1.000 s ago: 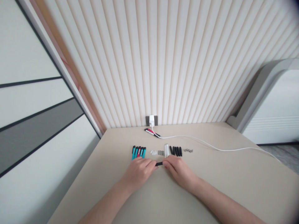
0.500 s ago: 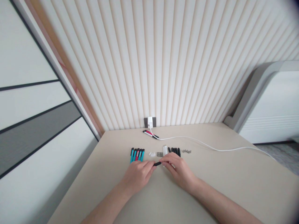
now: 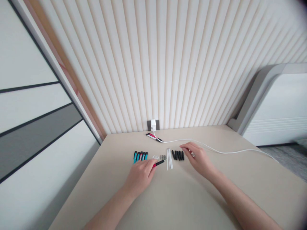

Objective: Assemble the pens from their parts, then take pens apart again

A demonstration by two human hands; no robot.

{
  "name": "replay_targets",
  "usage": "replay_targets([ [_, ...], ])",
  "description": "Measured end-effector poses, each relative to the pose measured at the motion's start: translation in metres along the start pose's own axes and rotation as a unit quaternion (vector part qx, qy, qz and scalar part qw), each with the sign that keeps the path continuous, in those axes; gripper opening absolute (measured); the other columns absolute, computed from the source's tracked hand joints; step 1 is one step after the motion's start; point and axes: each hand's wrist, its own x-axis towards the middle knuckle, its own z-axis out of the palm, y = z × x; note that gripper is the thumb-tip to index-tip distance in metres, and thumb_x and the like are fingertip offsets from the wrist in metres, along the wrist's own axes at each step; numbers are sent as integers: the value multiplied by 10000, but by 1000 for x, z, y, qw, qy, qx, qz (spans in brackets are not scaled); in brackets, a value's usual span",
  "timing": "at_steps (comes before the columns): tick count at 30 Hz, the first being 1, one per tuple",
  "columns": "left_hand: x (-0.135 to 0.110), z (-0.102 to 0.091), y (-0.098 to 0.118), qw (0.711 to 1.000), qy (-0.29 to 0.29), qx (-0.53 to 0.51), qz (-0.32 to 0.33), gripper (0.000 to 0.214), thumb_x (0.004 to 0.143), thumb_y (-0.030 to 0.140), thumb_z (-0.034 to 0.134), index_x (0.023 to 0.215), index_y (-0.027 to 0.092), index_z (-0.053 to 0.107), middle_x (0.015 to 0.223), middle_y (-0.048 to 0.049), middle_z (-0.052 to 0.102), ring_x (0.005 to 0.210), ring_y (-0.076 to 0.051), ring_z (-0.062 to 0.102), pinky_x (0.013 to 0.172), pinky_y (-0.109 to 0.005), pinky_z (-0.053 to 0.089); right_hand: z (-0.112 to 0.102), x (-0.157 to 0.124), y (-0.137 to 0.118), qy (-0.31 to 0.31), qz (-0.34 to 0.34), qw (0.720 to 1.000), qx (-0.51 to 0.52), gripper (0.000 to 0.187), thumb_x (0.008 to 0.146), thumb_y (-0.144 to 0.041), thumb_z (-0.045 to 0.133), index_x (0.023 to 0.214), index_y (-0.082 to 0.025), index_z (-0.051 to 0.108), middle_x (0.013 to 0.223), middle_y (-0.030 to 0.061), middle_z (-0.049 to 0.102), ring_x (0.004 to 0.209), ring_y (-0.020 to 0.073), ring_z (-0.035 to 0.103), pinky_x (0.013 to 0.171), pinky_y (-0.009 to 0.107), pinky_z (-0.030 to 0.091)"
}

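The left hand (image 3: 140, 174) is closed in a firm pinch around a pen (image 3: 160, 163), its fingers curled over the red end while the black end sticks out to the right. The hand lies palm down, low over the table, with the wrist angled in and the forearm running up from the lower left. The pen is held just above the tabletop, off to the near side of the row of parts.

The right hand (image 3: 198, 156) is also palm down, but its fingers are stretched forward and to the left, and the forearm comes in from the lower right. The fingertips are over a small cluster of little metal parts (image 3: 191, 153), which they partly hide. I cannot tell whether those fingers are gripping anything.

Between the hands, a line of parts lies on the beige table (image 3: 96, 191). From left to right are teal pen bodies (image 3: 140, 156), small white pieces (image 3: 155, 157), short grey pieces (image 3: 163, 157), long white sticks (image 3: 169, 158) and black tubes (image 3: 177, 155). Farther off, two more pens (image 3: 151, 136) lie near the wall, just beside a white cable (image 3: 216, 149) that runs from a plug (image 3: 153, 125) at the wall across the table to the right.
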Motion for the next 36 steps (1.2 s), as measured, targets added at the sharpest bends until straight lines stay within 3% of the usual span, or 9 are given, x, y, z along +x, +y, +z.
replay_targets([
  [6,-1,0,4,1000,-1,-7,21,166,937,185,455,1031,217,588,891,-29,705,839,-203,658,778,-344,476,-27,-24,78,-36,105,988,-107,321,928,-379,416,954,-208,686,918,78,692,793,222,633,734,344,483],
  [10,0,-1,8,999,-2,-18,27,174,921,155,464,1018,220,593,878,-23,699,849,-201,650,795,-341,456,-30,-36,100,-55,140,981,-124,293,876,-353,454,931,-212,705,934,78,692,784,222,633,744,345,477],
  [16,0,-3,9,999,-9,-24,24,166,918,159,484,1018,217,603,867,-20,696,849,-200,637,791,-342,423,-28,-31,95,-65,170,977,-110,309,818,-329,500,1009,-201,707,916,74,697,740,213,613,721,344,470],
  [36,1,-2,10,999,-27,-26,21,139,921,184,505,998,225,613,864,-10,696,884,-209,618,833,-361,406,-27,-29,83,-90,144,985,-41,307,833,-290,539,1098,-200,667,908,57,687,758,195,605,750,348,480],
])
